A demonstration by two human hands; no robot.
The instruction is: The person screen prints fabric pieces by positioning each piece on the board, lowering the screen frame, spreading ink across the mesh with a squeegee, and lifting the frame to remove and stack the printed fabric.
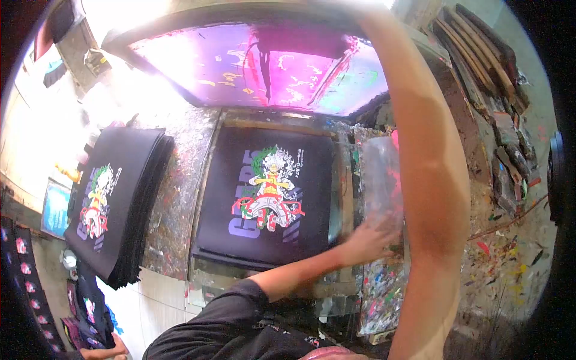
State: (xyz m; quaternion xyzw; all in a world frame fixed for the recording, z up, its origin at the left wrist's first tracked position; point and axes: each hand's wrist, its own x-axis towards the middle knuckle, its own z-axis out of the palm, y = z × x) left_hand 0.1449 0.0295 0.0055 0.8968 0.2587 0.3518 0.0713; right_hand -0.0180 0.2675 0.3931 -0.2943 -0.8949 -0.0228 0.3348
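A tilted printing screen (pixel 294 78) with a pink, ink-smeared mesh stands raised behind the work surface. My right arm stretches up to its top edge, where my right hand (pixel 357 6) is washed out by glare and partly cut off; its fingers do not show. Below the screen lies a black fabric panel (pixel 219 156) printed with a colourful cartoon figure and purple lettering. Smeared by motion, my left hand (pixel 375 240) is to the right of the panel, by the lower end of a pale, blurred slab (pixel 381 180) whose kind I cannot make out.
A thick stack of printed black panels (pixel 132 180) is at the left. Wooden-handled squeegees (pixel 477 54) lean at the upper right, above an ink-spattered surface (pixel 510 258). Another person's hand (pixel 114 348) shows at the lower left, near hanging printed pieces (pixel 27 270).
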